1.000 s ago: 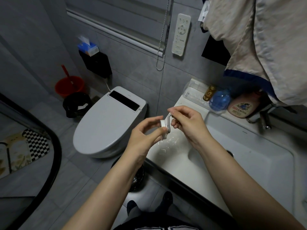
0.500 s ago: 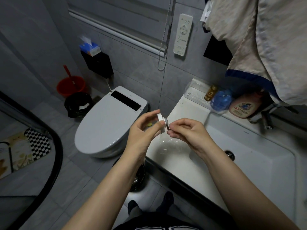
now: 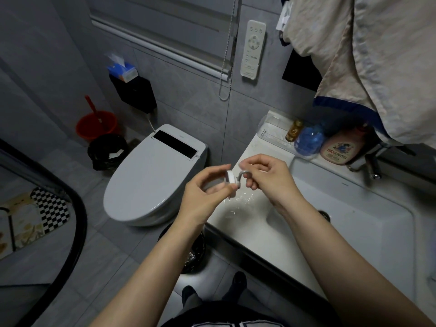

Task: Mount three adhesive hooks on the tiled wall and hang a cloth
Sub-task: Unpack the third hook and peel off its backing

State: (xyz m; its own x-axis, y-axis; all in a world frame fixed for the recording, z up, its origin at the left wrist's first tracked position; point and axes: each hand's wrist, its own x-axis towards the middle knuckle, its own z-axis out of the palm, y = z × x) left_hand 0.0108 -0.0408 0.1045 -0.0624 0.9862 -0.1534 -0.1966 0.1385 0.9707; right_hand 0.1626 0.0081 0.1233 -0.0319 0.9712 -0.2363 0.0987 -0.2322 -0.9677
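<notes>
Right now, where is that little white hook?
In the head view, the adhesive hook is mid-frame, held between the left hand and right hand, above the sink counter's left end.

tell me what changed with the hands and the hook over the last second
Little changed. The left hand holds the hook by its round white base throughout, and the right hand stays pinched at its metal end. The right hand dipped lower half a second ago and is now back up, fingers working at the hook. Both hands remain over the corner of the sink. The towel and the bottles did not move.
</notes>
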